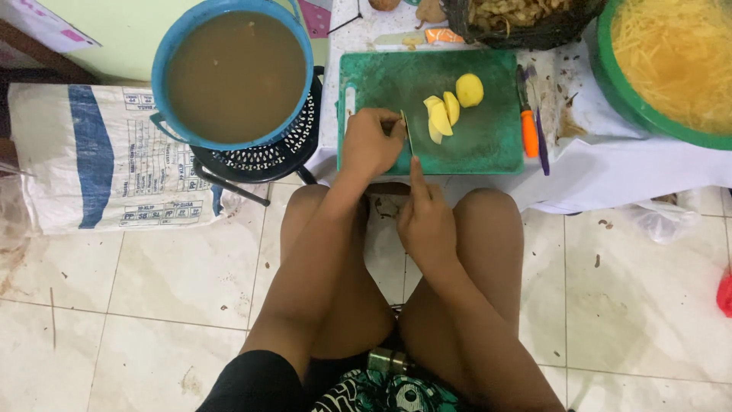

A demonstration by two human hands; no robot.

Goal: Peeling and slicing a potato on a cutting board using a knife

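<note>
While your right hand (427, 221) grips the knife (408, 137) with its forefinger laid along the spine, the thin blade stands edge-down at the near part of the green cutting board (457, 137), and your left hand (371, 143) is curled just beside it, fingertips almost against the steel; that closeness is the first hazard, since a slip sideways would likely meet those fingers. What the left hand presses, if anything, I cannot tell; it looks loosely clenched on the board. Peeled potato slices (441, 116) lie near the board's middle, with a rounder potato piece (470, 89) just beyond them toward the far edge of the table; wet slices tend to slide, so one could skate under the blade. An orange-handled tool (530, 126) lies along the board's right edge, near enough to be knocked off the table's white cloth (610, 172). Beside the table's left edge, the blue basin (232, 72) of brown liquid rests on a black stool (263, 156); a bump from your left knee might tip it.
</note>
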